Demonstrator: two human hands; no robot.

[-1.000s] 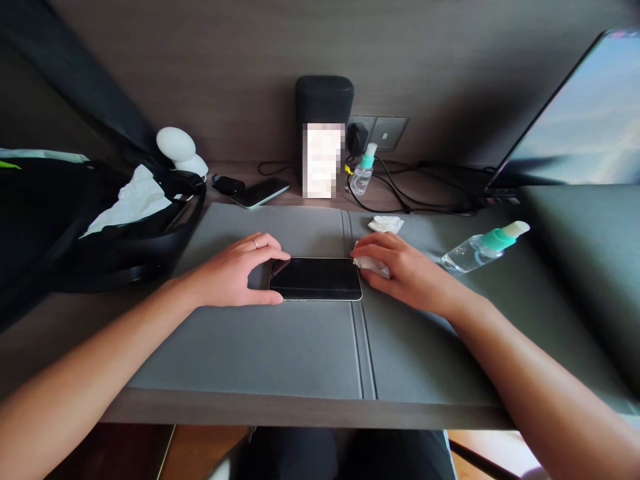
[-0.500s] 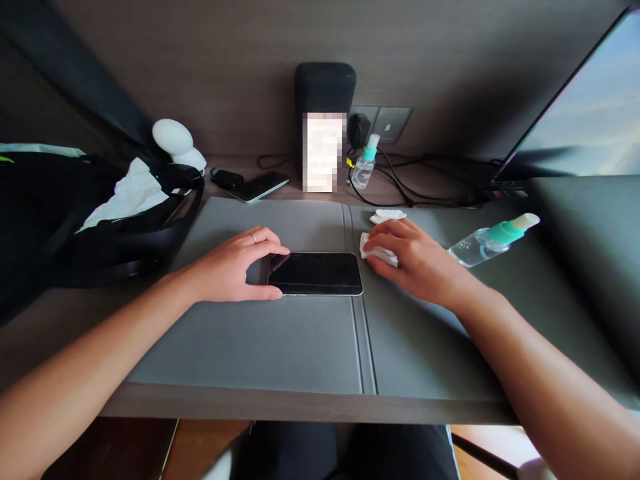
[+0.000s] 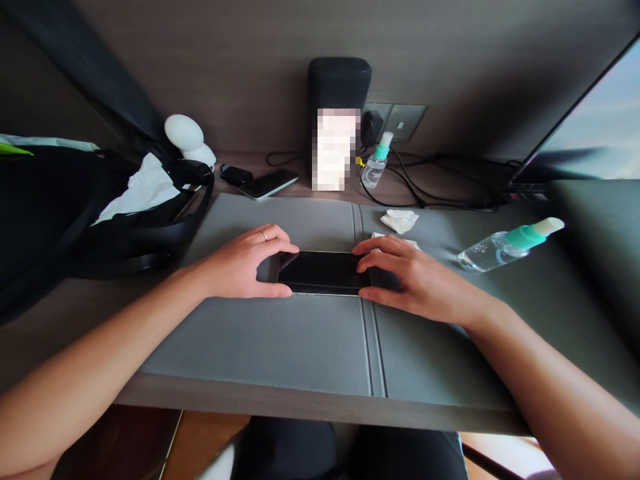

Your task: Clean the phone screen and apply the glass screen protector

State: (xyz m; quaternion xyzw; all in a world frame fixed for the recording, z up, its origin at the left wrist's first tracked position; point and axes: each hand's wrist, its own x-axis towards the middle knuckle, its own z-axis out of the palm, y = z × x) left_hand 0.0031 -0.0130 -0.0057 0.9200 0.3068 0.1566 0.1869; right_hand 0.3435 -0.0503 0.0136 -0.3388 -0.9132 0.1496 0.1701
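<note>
A black-screened smartphone [image 3: 324, 272] lies face up across the grey desk mat [image 3: 260, 340]. My left hand [image 3: 243, 263], with a ring on one finger, grips its left end between thumb and fingers. At the right end, the thumb and fingers of my right hand [image 3: 417, 277] hold the long edges. Partly hidden behind my right fingers is a folded white tissue [image 3: 413, 244]. A crumpled tissue [image 3: 399, 221] sits just beyond it. To the right, a clear spray bottle [image 3: 507, 245] with a green collar lies on its side.
A dark bag [image 3: 60, 213] with a white tissue stands at the left. Along the back are a white rounded device [image 3: 185, 137], another phone [image 3: 270, 184], a black speaker-like box [image 3: 340, 83], a small spray bottle [image 3: 377, 163] and cables [image 3: 415, 190]. A screen [image 3: 595, 120] stands at the right.
My right hand has left the folded tissue and moved onto the phone's right end. My left hand keeps its hold on the left end. The view has shifted slightly.
</note>
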